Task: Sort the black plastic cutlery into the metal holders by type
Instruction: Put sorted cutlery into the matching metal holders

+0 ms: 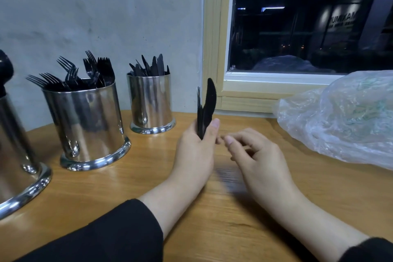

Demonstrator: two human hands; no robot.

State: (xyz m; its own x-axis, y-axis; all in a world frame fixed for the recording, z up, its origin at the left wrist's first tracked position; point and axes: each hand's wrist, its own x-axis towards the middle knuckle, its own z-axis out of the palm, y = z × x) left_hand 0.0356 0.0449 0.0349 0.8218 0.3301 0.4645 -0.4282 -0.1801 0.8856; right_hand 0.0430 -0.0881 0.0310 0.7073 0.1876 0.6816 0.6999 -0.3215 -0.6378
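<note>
Left hand [196, 144] grips a small upright bunch of black cutlery, a knife [209, 102] foremost with fork tines [198, 91] peeking behind it; the right hand [255, 155] hovers just beside it, fingers loosely curled and holding nothing. On the table [148, 187] stand three metal holders: the largest, at the left edge [14, 155], is cut off by the frame and shows only a dark rounded shape on top, probably spoons; the middle one [85, 123] bristles with forks; the far one [150, 102] holds knives. A crumpled plastic bag [340, 123] lies to the right. To do this step well, I would have the free hand pinch the knife by its blade, draw it clear of the fork, and drop it handle-down into the far holder. How many pieces sit in the bunch is hidden by the palm. Motion blur smears the table beneath the right wrist.
</note>
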